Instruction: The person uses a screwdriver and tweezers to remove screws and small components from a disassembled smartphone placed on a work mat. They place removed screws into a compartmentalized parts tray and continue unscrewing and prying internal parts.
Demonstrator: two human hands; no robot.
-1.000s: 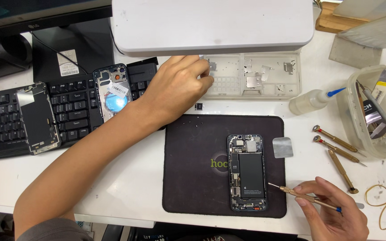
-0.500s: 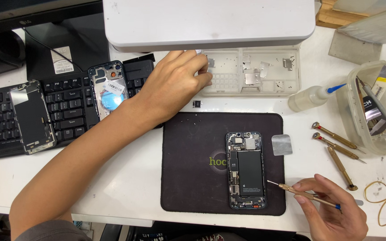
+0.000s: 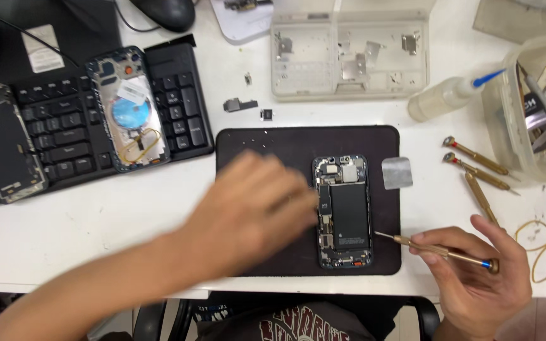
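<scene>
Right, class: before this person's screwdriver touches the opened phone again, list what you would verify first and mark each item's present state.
1. Opened phone lies fully on the black mat: ok.
2. Right hand grips the screwdriver: ok.
3. Screwdriver tip sits on a screw: not ok, it is beside the phone's edge.
4. Left hand steady at the phone: cannot tell, blurred.
5. Spare screwdrivers lie off the mat: ok.

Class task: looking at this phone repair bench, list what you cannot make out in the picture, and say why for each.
- Left hand, head view: motion blur hides its fingers and any grasp.
- Opened phone: its left edge sits behind that hand.
- Screwdriver in the right hand: tip too fine to see contact.
- Plastic tub: cut by the right edge.
- Parts tray: pieces too small to identify.
</scene>
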